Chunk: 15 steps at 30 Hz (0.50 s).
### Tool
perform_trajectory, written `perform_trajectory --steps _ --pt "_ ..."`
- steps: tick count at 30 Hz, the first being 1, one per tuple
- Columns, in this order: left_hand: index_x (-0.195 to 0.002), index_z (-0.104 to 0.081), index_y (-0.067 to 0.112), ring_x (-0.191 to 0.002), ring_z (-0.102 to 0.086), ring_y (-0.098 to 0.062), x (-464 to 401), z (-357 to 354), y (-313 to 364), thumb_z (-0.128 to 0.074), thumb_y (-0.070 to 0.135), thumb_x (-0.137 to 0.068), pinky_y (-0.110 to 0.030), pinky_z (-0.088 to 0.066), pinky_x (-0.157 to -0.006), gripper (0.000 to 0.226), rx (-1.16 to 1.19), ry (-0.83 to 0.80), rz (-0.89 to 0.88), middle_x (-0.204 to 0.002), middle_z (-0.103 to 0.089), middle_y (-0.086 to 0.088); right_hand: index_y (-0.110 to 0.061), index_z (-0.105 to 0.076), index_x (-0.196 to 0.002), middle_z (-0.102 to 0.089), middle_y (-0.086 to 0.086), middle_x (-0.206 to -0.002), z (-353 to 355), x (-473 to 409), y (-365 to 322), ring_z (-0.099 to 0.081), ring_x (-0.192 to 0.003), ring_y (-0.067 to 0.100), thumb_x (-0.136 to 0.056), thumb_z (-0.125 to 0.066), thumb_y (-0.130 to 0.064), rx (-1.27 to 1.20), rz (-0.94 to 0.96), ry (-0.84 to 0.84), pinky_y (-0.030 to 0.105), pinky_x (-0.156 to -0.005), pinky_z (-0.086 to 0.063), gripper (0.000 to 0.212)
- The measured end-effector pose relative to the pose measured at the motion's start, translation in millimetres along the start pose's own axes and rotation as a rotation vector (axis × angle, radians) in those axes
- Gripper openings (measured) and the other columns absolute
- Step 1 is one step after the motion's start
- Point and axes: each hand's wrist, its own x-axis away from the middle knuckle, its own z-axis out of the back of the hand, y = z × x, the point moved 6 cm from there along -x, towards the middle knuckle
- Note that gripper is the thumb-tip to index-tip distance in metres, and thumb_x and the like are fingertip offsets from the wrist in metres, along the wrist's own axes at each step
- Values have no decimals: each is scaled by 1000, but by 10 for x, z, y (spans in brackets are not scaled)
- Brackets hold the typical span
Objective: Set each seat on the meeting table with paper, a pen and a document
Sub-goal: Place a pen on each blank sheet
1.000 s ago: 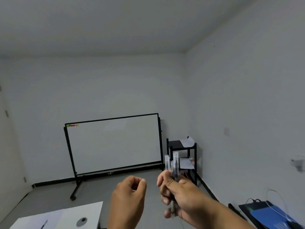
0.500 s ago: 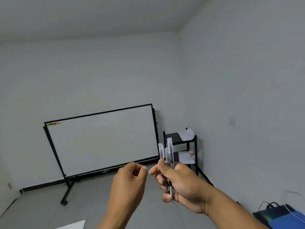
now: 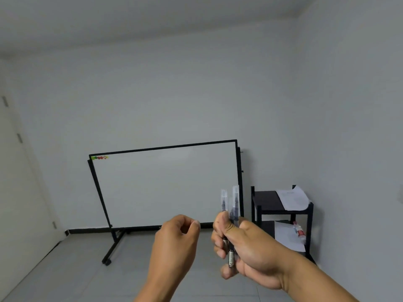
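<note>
We see a small bunch of pens point(image 3: 230, 216) held up in the air, in front of the lower right corner of the whiteboard point(image 3: 165, 186). The pens stand upright with their clear caps on top. We cannot tell for sure how many there are. The right hand point(image 3: 244, 247) grips them, with the fingers curled round the dark barrels and the thumb pressed on the front. The left hand point(image 3: 176, 240) is just beside it, apart from the pens. Its fingers are curled in, with the thumb tip near the first finger, and we see nothing in it.

Behind the hands, the whiteboard stands on a black frame with wheels on a grey tiled floor point(image 3: 72, 273). Small coloured dots sit in its top left corner. To the right is a black shelf cart point(image 3: 281, 212) by the wall. White sheets of paper point(image 3: 292, 200) lie on its top shelf, and more paper lies on the shelf below, with a small red and white thing on it. The walls and ceiling are plain and pale. A pale door point(image 3: 13, 171) is at the far left.
</note>
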Motion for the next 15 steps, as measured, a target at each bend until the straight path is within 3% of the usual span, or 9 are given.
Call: perform_trajectory --steps 3,7,10,15 --pt "-74 -71 23 -72 -74 -20 -643 -184 -165 -68 38 -98 -44 -61 -71 29 6 27 3 -67 -71 7 -18 -53 -86 -48 4 -87 253 -640 13 -45 -78 17 -96 -53 -70 26 -16 2 40 -67 -52 53" --pt "-73 -72 22 -71 -74 -18 -1556 -445 -411 -68 36 -99 -40 -60 -73 29 48 42 17 -69 -73 9 -16 -57 -90 -50 6 -95 567 -1486 27 -50 -92 23 -96 -50 -69 69 -63 -9 63 -92 -59 54" --pt "-73 -73 22 -70 -74 -17 -2277 -639 -552 -69 34 -98 -44 -63 -77 28 45 21 31 -70 -74 9 -16 -59 -92 -50 8 -101 834 -2162 -58 -51 -98 27 -95 -52 -68 86 -86 8 73 -93 -56 53" --pt "-78 -75 26 -73 -73 -16 -3259 -647 -579 -66 34 -99 -45 -64 -78 24 23 40 30 -73 -74 12 -15 -59 -93 -53 8 -98 1074 -3203 -277 -54 -97 26 -96 -51 -65 73 -71 -36 71 -93 -57 51"
